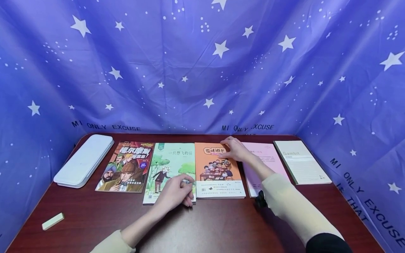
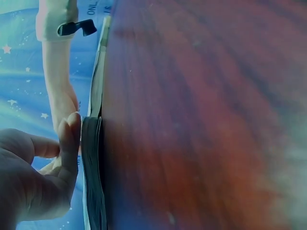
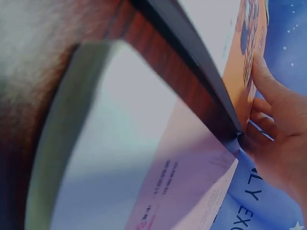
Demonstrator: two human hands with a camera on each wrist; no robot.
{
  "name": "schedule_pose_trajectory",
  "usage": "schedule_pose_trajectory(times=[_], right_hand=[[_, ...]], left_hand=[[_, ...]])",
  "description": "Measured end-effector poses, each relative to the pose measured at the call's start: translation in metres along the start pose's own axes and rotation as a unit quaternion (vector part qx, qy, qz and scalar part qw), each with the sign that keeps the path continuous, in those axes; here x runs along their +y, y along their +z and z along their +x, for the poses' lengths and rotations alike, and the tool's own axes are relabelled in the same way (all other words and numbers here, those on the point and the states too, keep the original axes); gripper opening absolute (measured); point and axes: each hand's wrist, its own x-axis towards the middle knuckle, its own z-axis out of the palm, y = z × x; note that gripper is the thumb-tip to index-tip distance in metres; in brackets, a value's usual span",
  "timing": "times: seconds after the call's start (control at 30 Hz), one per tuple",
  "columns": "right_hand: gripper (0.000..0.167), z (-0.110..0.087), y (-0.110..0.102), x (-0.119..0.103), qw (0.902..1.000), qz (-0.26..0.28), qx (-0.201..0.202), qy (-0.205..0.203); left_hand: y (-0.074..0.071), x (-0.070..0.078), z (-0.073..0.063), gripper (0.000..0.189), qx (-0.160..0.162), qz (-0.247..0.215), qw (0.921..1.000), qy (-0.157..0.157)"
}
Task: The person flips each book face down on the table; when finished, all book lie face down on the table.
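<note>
My right hand is at the upper right corner of an orange book, pinching it. In the right wrist view the thumb lies on the orange cover, and the other fingers bend round its edge. My left hand hovers over the lower right corner of a green book, fingers loosely curled and holding nothing. In the left wrist view those fingers are close above the book's page edges. Both books lie flat, side by side, with the green one left of the orange one.
On the dark red table, a pink book lies partly under the right forearm. Further right is a cream notebook. To the left are a comic-style book, a white case and a small pale block. A starry blue curtain surrounds the table.
</note>
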Motion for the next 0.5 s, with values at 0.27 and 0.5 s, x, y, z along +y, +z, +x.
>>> schedule_pose_trajectory(times=[0.27,0.5], right_hand=[[0.075,-0.009,-0.003,-0.004,0.9999,-0.006,-0.011,-0.001],[0.076,-0.018,-0.005,-0.010,0.9994,-0.028,-0.022,-0.001]], left_hand=[[-0.002,-0.003,-0.017,0.025,-0.033,-0.023,0.9991,-0.010],[-0.002,0.000,-0.029,0.024,-0.042,-0.019,0.9983,-0.037]])
